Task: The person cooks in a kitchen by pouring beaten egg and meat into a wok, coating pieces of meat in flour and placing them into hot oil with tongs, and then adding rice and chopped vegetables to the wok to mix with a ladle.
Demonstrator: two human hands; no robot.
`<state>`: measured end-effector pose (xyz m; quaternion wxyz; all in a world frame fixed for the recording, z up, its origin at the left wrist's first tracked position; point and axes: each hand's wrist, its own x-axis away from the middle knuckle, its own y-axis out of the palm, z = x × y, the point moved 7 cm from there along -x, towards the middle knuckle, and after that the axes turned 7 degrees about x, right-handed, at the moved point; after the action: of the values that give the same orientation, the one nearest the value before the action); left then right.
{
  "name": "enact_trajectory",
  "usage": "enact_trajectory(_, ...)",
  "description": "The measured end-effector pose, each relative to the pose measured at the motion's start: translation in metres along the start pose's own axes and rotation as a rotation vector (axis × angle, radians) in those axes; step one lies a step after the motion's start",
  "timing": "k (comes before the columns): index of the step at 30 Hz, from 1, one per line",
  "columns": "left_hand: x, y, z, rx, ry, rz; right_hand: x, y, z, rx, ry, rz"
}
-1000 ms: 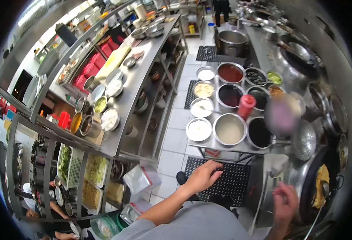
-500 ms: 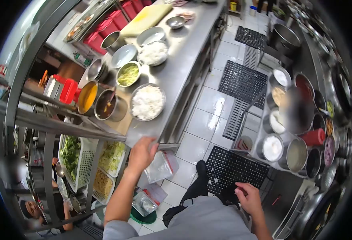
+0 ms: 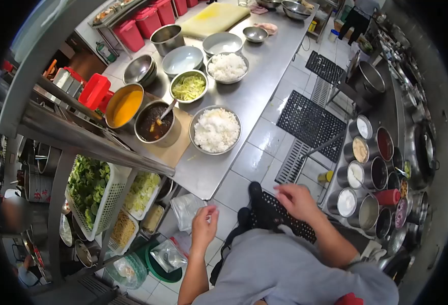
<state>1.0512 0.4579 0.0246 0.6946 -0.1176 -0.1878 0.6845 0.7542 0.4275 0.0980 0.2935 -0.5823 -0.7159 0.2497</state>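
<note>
The kitchen's long silvery-steel tabletop [image 3: 264, 61] has swung further into my view — my left hand [image 3: 204, 224], at its corner a moment ago, now shows below it. The round steel bowl [image 3: 229, 150] heaped with white rice [image 3: 216, 129] sits near its edge, mouth up, no long axis. Both grips are empty — fingers loosely curled, my right hand [image 3: 297, 201] above the black perforated mat [image 3: 299, 230].
</note>
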Motion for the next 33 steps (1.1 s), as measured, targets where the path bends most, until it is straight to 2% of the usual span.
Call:
enact_trajectory(3, 0.005, -0.027, -0.009, 0.014, -0.162, 0.123, -0.051, 0.007, -0.009, 0.017, -0.027, -0.094)
enact_trajectory(6, -0.004, -0.042, -0.007, 0.045, -0.233, 0.245, -0.101, 0.014, -0.022, 0.021, -0.116, -0.143)
enact_trajectory(9, -0.031, -0.036, -0.004, 0.034, -0.147, 0.349, -0.140, 0.022, -0.041, 0.008, -0.261, -0.137)
enact_trajectory(13, -0.109, -0.031, 0.017, -0.391, 0.137, 0.524, -0.168, 0.045, -0.048, 0.035, -0.322, -0.255)
enact_trajectory(17, -0.163, -0.027, -0.004, -0.522, 0.103, 0.567, -0.172, 0.054, -0.055, 0.036, -0.460, -0.322)
enact_trajectory(20, -0.161, -0.020, -0.018, -0.478, 0.077, 0.596, -0.185, 0.042, -0.048, -0.074, -0.344, -0.326)
enact_trajectory(21, -0.156, -0.014, -0.019, -0.481, 0.042, 0.537, -0.191, 0.041, -0.042, -0.131, -0.298, -0.321)
enact_trajectory(23, -0.140, -0.003, -0.023, -0.494, -0.017, 0.421, -0.214, 0.028, -0.024, -0.215, -0.200, -0.140)
enact_trajectory(25, -0.092, 0.009, -0.029, -0.456, -0.108, 0.266, -0.239, 0.013, -0.009, -0.253, -0.104, 0.029)
enact_trajectory(26, -0.058, 0.010, -0.021, -0.364, -0.096, 0.188, -0.249, 0.012, 0.000, -0.229, -0.085, 0.043)
enact_trajectory(27, -0.013, 0.016, -0.037, -0.439, -0.212, 0.195, -0.260, 0.012, 0.009, -0.212, -0.087, 0.050)
enact_trajectory(28, 0.037, 0.015, -0.054, -0.342, -0.301, 0.268, -0.273, 0.023, 0.032, -0.275, -0.084, -0.018)
enact_trajectory(29, 0.097, 0.022, -0.093, -0.275, -0.450, 0.287, -0.286, 0.040, 0.048, -0.338, -0.092, -0.102)
enact_trajectory(30, 0.163, 0.035, -0.130, -0.264, -0.707, 0.303, -0.288, 0.040, 0.037, -0.288, -0.003, -0.229)
enact_trajectory(31, 0.251, 0.073, -0.199, -0.397, -0.842, 0.252, -0.301, 0.056, 0.053, -0.366, 0.018, -0.318)
enact_trajectory(32, 0.305, 0.098, -0.188, -0.688, -1.020, 0.129, -0.307, 0.062, 0.056, -0.367, 0.020, -0.341)
enact_trajectory(33, 0.345, 0.119, -0.200, -0.608, -1.194, -0.173, -0.307, 0.060, 0.047, -0.361, 0.003, -0.356)
